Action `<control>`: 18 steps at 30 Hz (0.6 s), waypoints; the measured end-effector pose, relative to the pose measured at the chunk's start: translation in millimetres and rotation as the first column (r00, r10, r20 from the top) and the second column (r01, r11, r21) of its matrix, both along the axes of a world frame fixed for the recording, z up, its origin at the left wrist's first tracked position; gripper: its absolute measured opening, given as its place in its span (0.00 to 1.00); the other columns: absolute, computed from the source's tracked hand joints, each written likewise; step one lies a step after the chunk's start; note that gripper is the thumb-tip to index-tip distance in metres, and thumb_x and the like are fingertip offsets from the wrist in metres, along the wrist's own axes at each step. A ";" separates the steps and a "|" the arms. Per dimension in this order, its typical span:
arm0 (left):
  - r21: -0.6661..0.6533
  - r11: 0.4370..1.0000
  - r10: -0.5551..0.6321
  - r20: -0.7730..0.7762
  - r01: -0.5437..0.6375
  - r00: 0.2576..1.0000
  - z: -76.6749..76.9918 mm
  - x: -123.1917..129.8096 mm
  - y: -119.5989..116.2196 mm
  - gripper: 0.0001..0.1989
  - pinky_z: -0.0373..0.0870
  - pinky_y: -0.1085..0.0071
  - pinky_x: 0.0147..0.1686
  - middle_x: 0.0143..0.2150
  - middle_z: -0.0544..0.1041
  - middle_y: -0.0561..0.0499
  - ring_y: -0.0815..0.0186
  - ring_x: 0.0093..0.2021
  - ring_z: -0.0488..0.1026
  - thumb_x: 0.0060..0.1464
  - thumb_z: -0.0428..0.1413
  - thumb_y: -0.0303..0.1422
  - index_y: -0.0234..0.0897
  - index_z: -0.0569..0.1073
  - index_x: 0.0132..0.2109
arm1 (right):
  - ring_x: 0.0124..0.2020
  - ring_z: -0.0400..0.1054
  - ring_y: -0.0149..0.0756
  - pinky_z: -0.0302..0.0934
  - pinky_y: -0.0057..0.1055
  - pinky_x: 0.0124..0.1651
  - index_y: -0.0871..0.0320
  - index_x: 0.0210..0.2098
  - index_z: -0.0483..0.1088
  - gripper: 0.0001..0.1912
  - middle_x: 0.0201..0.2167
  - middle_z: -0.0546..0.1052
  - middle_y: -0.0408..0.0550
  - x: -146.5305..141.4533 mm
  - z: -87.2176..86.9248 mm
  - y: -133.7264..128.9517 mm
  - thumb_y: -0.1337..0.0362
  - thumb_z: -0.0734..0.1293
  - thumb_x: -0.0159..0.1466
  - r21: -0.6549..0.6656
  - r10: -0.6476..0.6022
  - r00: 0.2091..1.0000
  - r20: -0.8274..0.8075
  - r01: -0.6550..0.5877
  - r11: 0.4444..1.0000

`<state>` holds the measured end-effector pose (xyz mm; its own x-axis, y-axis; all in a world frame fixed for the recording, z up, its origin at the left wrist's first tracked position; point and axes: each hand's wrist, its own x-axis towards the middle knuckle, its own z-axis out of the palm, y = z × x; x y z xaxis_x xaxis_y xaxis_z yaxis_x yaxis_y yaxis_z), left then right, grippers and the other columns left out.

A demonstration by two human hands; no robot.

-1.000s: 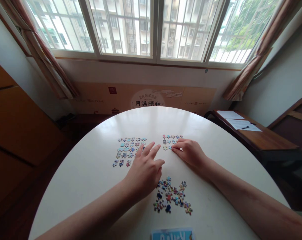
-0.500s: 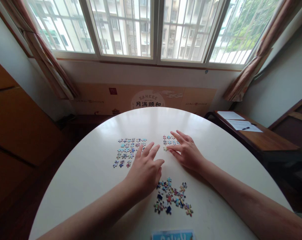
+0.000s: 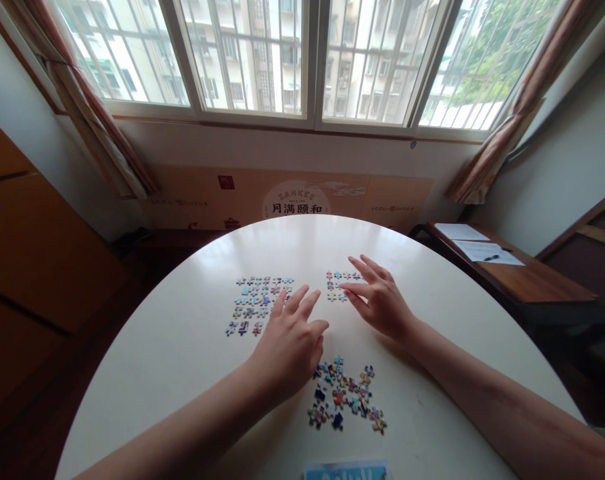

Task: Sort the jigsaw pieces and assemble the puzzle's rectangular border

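Observation:
My left hand (image 3: 292,340) hovers over or rests on the table with its fingers spread, holding nothing. It partly covers the right side of a block of puzzle pieces laid in rows (image 3: 252,301). My right hand (image 3: 379,293) is open, fingers apart, beside a smaller group of puzzle pieces (image 3: 331,285) and hides some of them. Its thumb and index fingertips are close to the pieces in the lower rows; I see nothing gripped between them. Nearer to me lies a loose heap of mixed puzzle pieces (image 3: 339,398), just below my left wrist.
The round white table (image 3: 172,373) carries all the pieces. At its near edge a blue printed item (image 3: 347,471) is partly in view. To the right stands a wooden desk (image 3: 547,277) with papers (image 3: 487,252) and a dark pen on it. Windows are ahead.
My right hand has shifted a little to the right, uncovering another puzzle piece in the lowest row of the smaller group. My left hand has stayed in place.

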<state>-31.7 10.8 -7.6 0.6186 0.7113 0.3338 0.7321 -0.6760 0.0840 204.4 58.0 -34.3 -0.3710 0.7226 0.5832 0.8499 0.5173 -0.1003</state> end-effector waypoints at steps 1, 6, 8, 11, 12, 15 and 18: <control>0.002 1.000 -0.005 0.004 0.005 1.000 -0.3 -0.1 0.0 0.12 0.52 0.35 0.65 0.66 0.68 0.38 0.43 0.69 0.58 0.56 0.57 0.26 0.40 0.81 0.45 | 0.69 0.54 0.56 0.55 0.56 0.63 0.51 0.43 0.82 0.13 0.67 0.65 0.57 1.9 0.3 0.2 0.64 0.64 0.70 0.003 -0.008 1.000 -0.005 0.008 1.000; 0.052 0.997 -0.065 0.078 0.061 0.995 -0.1 -1.1 -0.8 0.12 0.57 0.34 0.63 0.64 0.70 0.38 0.44 0.66 0.62 0.55 0.56 0.23 0.39 0.81 0.43 | 0.70 0.53 0.57 0.55 0.58 0.63 0.50 0.41 0.83 0.11 0.67 0.64 0.55 7.3 -3.3 1.7 0.63 0.66 0.68 -0.042 -0.013 1.000 -0.001 0.013 0.999; 0.112 0.987 -0.136 0.156 0.120 0.978 4.4 -1.2 -3.1 0.13 0.64 0.38 0.59 0.59 0.74 0.40 0.47 0.60 0.69 0.55 0.54 0.22 0.39 0.80 0.42 | 0.70 0.52 0.57 0.54 0.59 0.63 0.49 0.40 0.83 0.11 0.68 0.63 0.54 7.0 -4.3 1.7 0.64 0.67 0.67 -0.061 0.001 1.000 0.010 0.000 0.998; 0.221 0.943 -0.307 0.300 0.247 0.903 20.6 0.2 -11.2 0.13 0.75 0.53 0.45 0.47 0.79 0.45 0.58 0.45 0.75 0.57 0.52 0.22 0.39 0.78 0.44 | 0.70 0.51 0.58 0.54 0.60 0.63 0.48 0.41 0.83 0.11 0.69 0.62 0.52 6.0 -4.2 1.2 0.64 0.67 0.67 -0.088 0.012 1.000 0.019 -0.010 0.996; 0.250 0.923 -0.367 0.336 0.294 0.867 28.4 0.9 -15.6 0.13 0.76 0.58 0.39 0.44 0.79 0.47 0.61 0.40 0.74 0.57 0.52 0.22 0.38 0.77 0.46 | 0.70 0.51 0.58 0.55 0.60 0.63 0.48 0.41 0.82 0.11 0.69 0.62 0.51 5.9 -4.1 1.2 0.64 0.67 0.67 -0.093 0.011 1.000 0.018 -0.009 0.996; 0.340 0.838 -0.539 0.391 0.426 0.746 52.8 -0.6 -34.8 0.12 0.73 0.66 0.31 0.36 0.77 0.50 0.66 0.31 0.71 0.58 0.52 0.23 0.36 0.75 0.47 | 0.70 0.51 0.59 0.56 0.59 0.62 0.48 0.41 0.83 0.11 0.69 0.63 0.52 6.6 -4.8 2.1 0.64 0.67 0.67 -0.095 0.015 1.000 0.015 -0.014 0.995; 0.375 0.800 -0.597 0.418 0.469 0.684 59.9 -16.3 -63.7 0.08 0.74 0.68 0.29 0.29 0.74 0.54 0.68 0.28 0.70 0.61 0.54 0.26 0.37 0.75 0.46 | 0.70 0.52 0.60 0.56 0.59 0.61 0.49 0.40 0.83 0.11 0.68 0.64 0.54 7.9 -5.4 3.6 0.65 0.67 0.67 -0.078 0.039 0.999 0.006 -0.038 0.996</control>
<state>-48.0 -52.9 52.3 0.5704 0.1792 0.8016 0.1372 -0.9830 0.1221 212.3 61.6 -39.7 -0.4035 0.7507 0.5231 0.8304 0.5405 -0.1351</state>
